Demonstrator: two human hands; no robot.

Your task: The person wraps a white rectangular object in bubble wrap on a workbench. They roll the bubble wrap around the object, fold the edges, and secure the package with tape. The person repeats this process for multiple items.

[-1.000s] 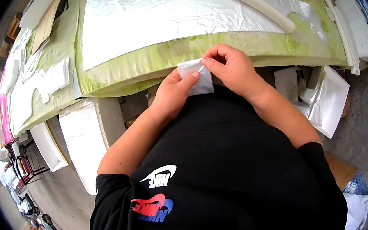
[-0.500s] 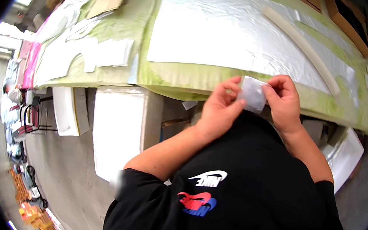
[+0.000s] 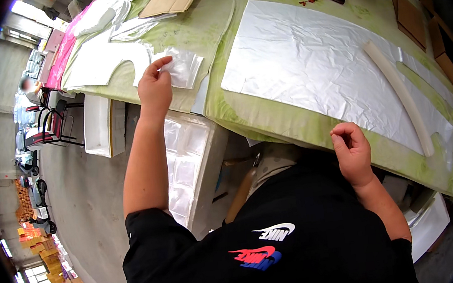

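Well, left hand (image 3: 155,91) outstretched — perhaps touching pouch (image 3: 181,68).

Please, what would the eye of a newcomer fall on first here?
Probably the large, crinkled silvery sheet on the green-covered table, with a long pale tube across its right part. Next, perhaps, the left hand, its fingertips at pale packets on the table's left part.

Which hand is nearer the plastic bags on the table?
The left hand, its fingers at the bags; the right hand is by the table's front edge.
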